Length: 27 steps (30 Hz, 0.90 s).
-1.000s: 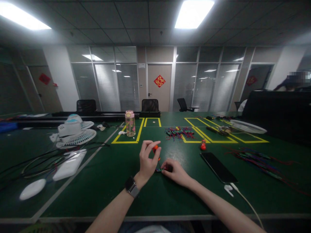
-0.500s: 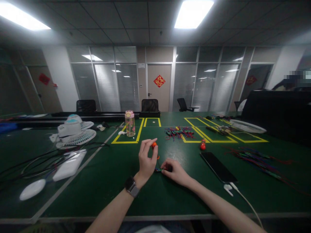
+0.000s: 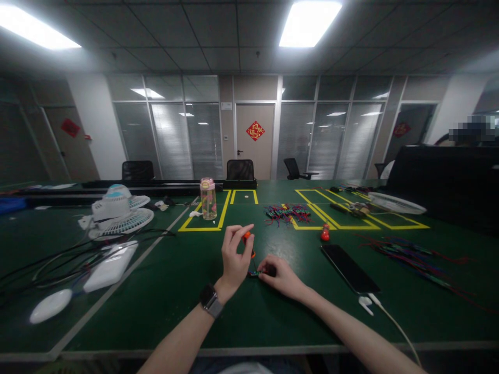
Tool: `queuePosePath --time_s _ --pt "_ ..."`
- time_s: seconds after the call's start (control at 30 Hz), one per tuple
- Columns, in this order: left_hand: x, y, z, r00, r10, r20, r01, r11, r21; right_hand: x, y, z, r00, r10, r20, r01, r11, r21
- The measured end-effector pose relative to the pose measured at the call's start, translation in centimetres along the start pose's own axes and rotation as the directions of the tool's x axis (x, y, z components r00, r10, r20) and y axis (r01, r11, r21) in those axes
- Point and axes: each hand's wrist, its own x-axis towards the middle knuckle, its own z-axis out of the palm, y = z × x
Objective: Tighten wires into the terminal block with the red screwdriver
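My left hand (image 3: 236,254), wearing a watch on the wrist, is closed around an orange-handled screwdriver (image 3: 247,236). Its thin dark shaft points down to a small circuit board (image 3: 254,274) on the green table (image 3: 218,332). With thumb and fingers pinched, my right hand (image 3: 278,275) grips the board's right edge. The tip's exact contact with the board is too small to make out. Beyond my hands lies a pile of circuit boards with red and blue wires (image 3: 287,213).
To the right lie a black phone (image 3: 350,268) with a white cable, more wired boards (image 3: 413,257) and a red-orange object (image 3: 325,232). A bottle (image 3: 209,200) stands ahead. On the left are a white fan (image 3: 120,213), a white power bank (image 3: 111,266) and a white mouse (image 3: 50,306).
The orange handle sits slightly lower in my left fingers, which have shifted a little around it. My right hand stays at the board.
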Motion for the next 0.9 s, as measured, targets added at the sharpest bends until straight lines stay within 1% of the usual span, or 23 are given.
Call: queuePosePath --time_s 0.1,0.23,0.3,0.57,0.73,0.9 --pt "0.02 0.05 -0.04 1.000 0.004 -0.018 -0.004 1.000 0.014 0.02 -0.05 0.00 1.000 0.012 0.000 -0.012 1.000 -0.010" --pt "-0.14 -0.17 -0.11 0.999 -0.002 0.053 0.005 0.999 -0.047 0.03 -0.16 -0.02 1.000 0.011 0.003 -0.011 1.000 -0.006" --pt "-0.22 -0.32 -0.08 0.998 -0.003 0.067 0.008 0.998 -0.068 0.02 -0.20 -0.05 1.000 0.012 0.005 -0.012 1.000 0.000" --pt "-0.10 -0.14 0.04 1.000 -0.009 0.000 0.009 1.000 0.016 -0.02 -0.08 -0.08 1.000 0.008 0.006 -0.008 1.000 -0.004" --pt "-0.20 -0.17 -0.19 0.999 -0.001 0.049 0.003 0.999 -0.045 0.00 0.00 -0.06 1.000 0.000 0.008 0.000 1.000 -0.006" --pt "-0.21 -0.33 -0.12 0.999 0.000 0.044 0.003 0.997 -0.074 0.02 -0.01 -0.08 1.000 -0.011 0.008 0.011 1.000 0.009"
